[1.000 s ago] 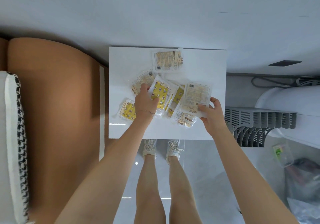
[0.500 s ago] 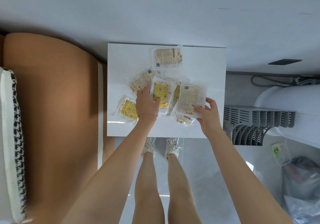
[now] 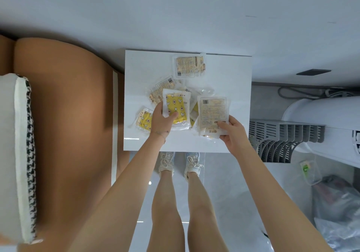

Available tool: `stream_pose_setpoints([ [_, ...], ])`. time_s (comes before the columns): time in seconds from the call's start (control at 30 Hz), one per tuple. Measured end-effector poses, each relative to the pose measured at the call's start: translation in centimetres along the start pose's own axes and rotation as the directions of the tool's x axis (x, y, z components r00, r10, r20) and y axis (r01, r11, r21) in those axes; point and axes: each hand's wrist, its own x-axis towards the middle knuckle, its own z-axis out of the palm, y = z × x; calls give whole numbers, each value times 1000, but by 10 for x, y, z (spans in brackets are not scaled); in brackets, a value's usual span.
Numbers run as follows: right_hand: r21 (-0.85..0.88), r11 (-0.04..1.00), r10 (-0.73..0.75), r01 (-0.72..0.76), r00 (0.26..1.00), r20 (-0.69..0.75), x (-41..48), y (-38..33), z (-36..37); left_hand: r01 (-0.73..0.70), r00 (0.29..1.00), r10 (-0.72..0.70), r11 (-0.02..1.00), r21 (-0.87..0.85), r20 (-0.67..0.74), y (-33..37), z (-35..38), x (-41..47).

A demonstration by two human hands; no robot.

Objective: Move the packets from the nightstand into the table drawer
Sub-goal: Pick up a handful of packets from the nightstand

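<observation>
Left flank: brown headboard [image 3: 64, 115] and houndstooth cushion [image 3: 25, 154]; no packets on them.
Nightstand: every packet in view lies on or just over the white nightstand [image 3: 229, 72].
Edge packet: the edge packet [image 3: 144, 120], yellow print, lies flat beside your left wrist, untouched.
Left hand: your left hand [image 3: 161, 121] grips the yellow packet [image 3: 176, 107], thumb across its face and fingers underneath. It looks raised off the heap, but I cannot tell for sure.
Barcode packet: the barcode packet [image 3: 163, 86] lies partly under the yellow one, flat on the top.
Heap: the heap [image 3: 193, 105] of overlapping packets sits between your hands; count unclear.
Back packet: the back packet [image 3: 189, 66] lies alone near the wall edge, apart from the heap.
Right hand: your right hand [image 3: 232, 133] pinches the pale packet [image 3: 213, 109] at its near edge, thumb on top. Another wrapper shows just beneath; I cannot tell whether you hold that too.
Right flank: grey slatted rack [image 3: 282, 134] and white appliance [image 3: 321, 115]; not part of the job.
Drawer: not in view.
Progress: early, by my reading. You have two packets in hand, and none can be seen delivered.
Left to do: carry these two to the drawer, then collect the edge packet, barcode packet, back packet and heap. That probably takes several trips.
</observation>
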Motion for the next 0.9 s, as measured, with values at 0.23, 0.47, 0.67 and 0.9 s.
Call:
stream_pose_setpoints([
  [0.23, -40, 999, 27, -25, 997, 66, -35, -1, 16, 88, 994, -79, 987, -132, 73, -10, -47, -32],
  [0.47, -120, 993, 13, 1, 993, 118, -90, -3, 45, 116, 993, -112, 966, -231, 32, -8, -97, -100],
  [0.67, -261, 963, 2, 59, 974, 226, -134, -6, 71, 74, 995, -90, 946, -317, -35, -3, -135, -158],
  [0.9, -452, 882, 45, 131, 933, 358, -178, -8, 102, 24, 969, -137, 880, -474, -204, -17, -162, -232],
])
